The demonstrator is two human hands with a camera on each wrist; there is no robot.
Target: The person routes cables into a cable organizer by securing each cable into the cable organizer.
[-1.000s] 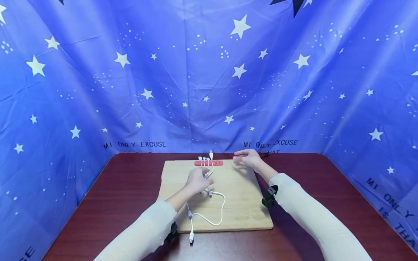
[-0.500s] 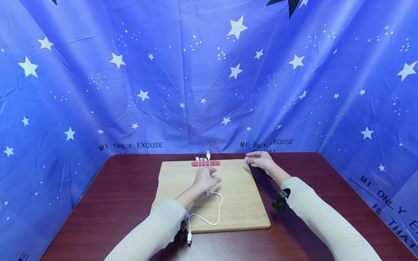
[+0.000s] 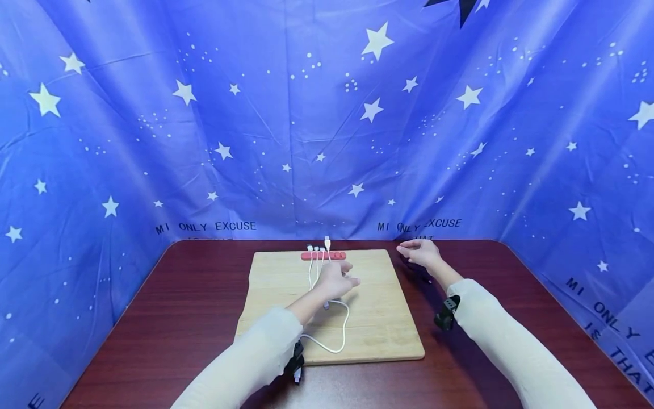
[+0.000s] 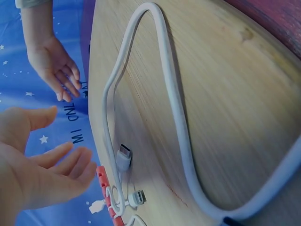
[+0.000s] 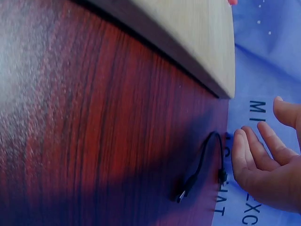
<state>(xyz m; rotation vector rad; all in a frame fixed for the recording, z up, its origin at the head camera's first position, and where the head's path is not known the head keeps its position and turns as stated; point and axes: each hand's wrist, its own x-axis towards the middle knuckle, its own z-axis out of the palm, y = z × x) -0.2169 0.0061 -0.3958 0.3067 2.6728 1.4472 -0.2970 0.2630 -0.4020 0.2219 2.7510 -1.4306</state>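
Note:
My left hand hovers over the wooden board with fingers relaxed and nothing held. At the board's far edge lies a red cable clip strip, with several white USB cables in its slots. One white cable loops across the board below my left hand, which hides part of the cables. Two metal-ended plugs, one a white USB plug, show on the board in the left wrist view. My right hand is past the board's right side, fingers loosely bent and holding nothing. Close by lies a short black cable on the table.
The board rests on a dark red wooden table. A blue star-patterned cloth hangs behind and at both sides. One white cable end hangs over the board's front edge, by the left wrist camera.
My right hand has moved right, off the board and toward the black cable. My left hand has drifted right over the board. The white cables stay in the strip.

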